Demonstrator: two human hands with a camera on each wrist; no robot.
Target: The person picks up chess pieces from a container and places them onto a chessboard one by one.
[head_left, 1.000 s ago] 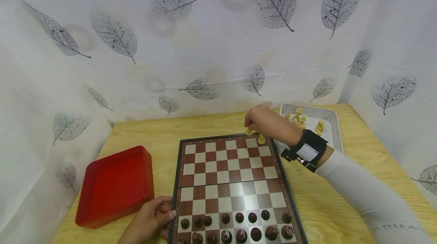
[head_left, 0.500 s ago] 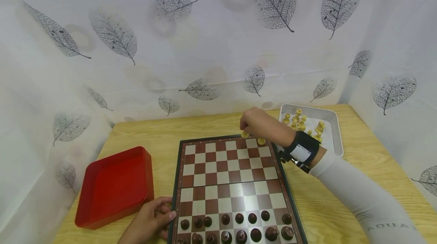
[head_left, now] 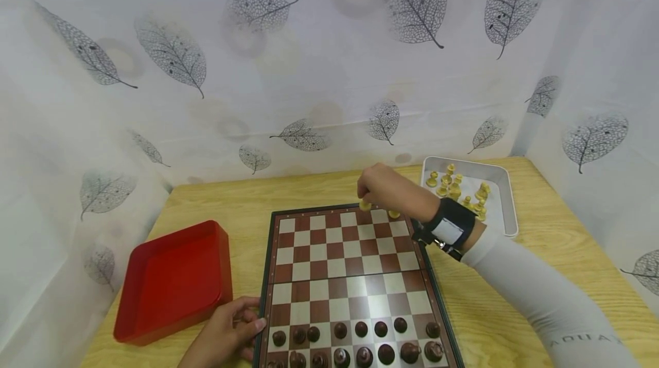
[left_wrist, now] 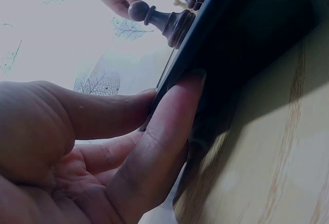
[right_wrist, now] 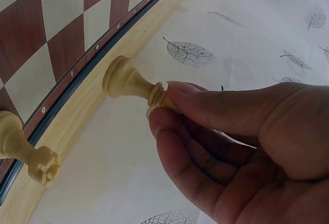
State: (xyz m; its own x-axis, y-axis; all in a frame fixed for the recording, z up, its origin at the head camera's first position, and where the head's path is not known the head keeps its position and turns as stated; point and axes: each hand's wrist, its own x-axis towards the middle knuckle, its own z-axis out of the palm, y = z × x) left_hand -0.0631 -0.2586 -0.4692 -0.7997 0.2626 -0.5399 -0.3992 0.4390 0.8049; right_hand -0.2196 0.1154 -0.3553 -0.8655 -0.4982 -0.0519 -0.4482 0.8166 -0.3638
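A brown and white chessboard point(head_left: 335, 250) lies on the table. My left hand point(head_left: 226, 331) pinches its left edge, thumb on top and index finger beneath, close to a dark pawn point(left_wrist: 163, 21) in the left wrist view. My right hand point(head_left: 388, 186) is above the board's far edge. Between thumb and fingertips it grips a cream chess piece point(right_wrist: 126, 80) by its upper part, base toward the board; the fingers hide the piece's head. To the right of that piece, a cream rook point(right_wrist: 41, 163) stands in the board's far right corner.
Two rows of dark chess pieces point(head_left: 364, 355) occupy the board's near side. Several cream pieces point(head_left: 455, 189) are in a white tray point(head_left: 507, 199) at the back right. A red tray point(head_left: 177, 276) sits left of the board. Leaf-patterned cloth point(head_left: 304, 70) hangs behind the table.
My right hand, still gripping the cream piece, has shifted a little left along the board's far edge, uncovering more of the white tray. The left hand stays at the board's edge.
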